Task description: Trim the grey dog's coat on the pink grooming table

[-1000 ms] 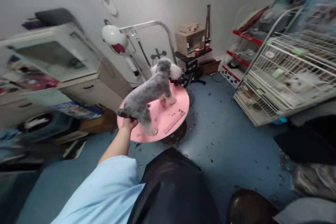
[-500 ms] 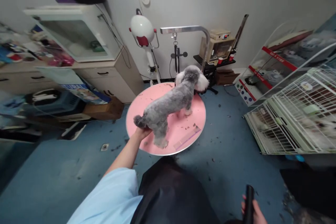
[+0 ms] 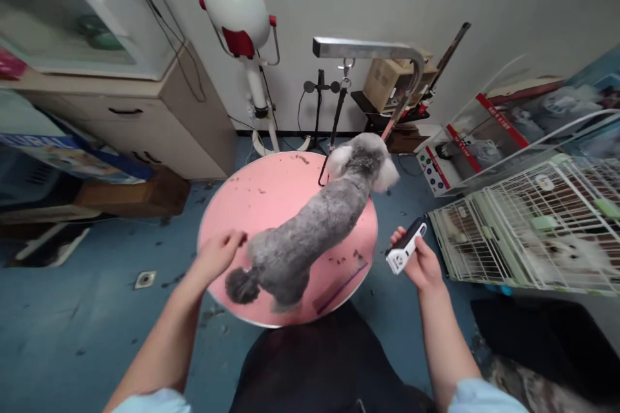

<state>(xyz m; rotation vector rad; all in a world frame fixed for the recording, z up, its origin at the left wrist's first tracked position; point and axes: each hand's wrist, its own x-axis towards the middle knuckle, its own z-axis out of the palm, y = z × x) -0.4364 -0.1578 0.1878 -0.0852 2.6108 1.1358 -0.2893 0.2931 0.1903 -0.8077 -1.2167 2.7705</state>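
A round pink tabletop with a pale rim (image 3: 276, 197) is set above a blue floor (image 3: 72, 335); dark tufts of hair are scattered on both. The far side is overhung by a bent, shiny metal bar (image 3: 368, 48), from which a black strap (image 3: 336, 119) is hung. A white wire cage (image 3: 537, 226) is placed at right.

The left hand (image 3: 223, 255) is held just beside the rump of a close-clipped grey dog (image 3: 310, 232), fingers curled inward; whether they are fully closed or the coat is touched cannot be told. The right hand (image 3: 423, 264) is raised beyond the tabletop's right edge, fingers and thumb wrapped round an oblong black-and-white clipper (image 3: 407, 246), kept apart from the dog.

The dog is stood on the tabletop, its head directed to the far right edge. Its back is short-haired and mottled, its ears white and fluffy, its dark tail rounded and bushy.
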